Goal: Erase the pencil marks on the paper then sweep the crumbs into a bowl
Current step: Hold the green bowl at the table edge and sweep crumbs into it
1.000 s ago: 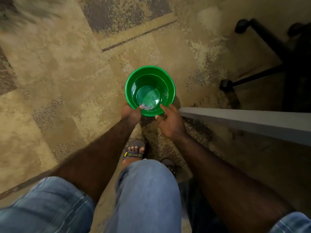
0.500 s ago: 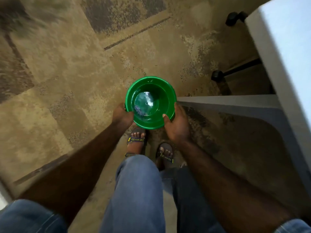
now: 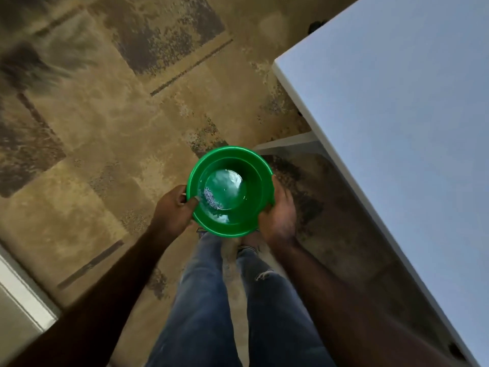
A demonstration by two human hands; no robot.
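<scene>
Green bowl [image 3: 229, 192] between both hands, white table [image 3: 397, 128] apparently just right.

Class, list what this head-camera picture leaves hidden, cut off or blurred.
- Paper and pencil marks: none show on the table; the frame edge cuts it off.
- Crumbs in the bowl: too small to identify.
- Feet: mostly hidden under the bowl.
- Top-left floor: smeared by motion blur.

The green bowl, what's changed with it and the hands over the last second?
The bowl has come up off the floor, and the view has swung so the white table now fills the right side. The right hand, fingertips at the rim before, now cups the bowl's side. The left hand keeps its thumb over the rim. The crumbs stay inside.
</scene>
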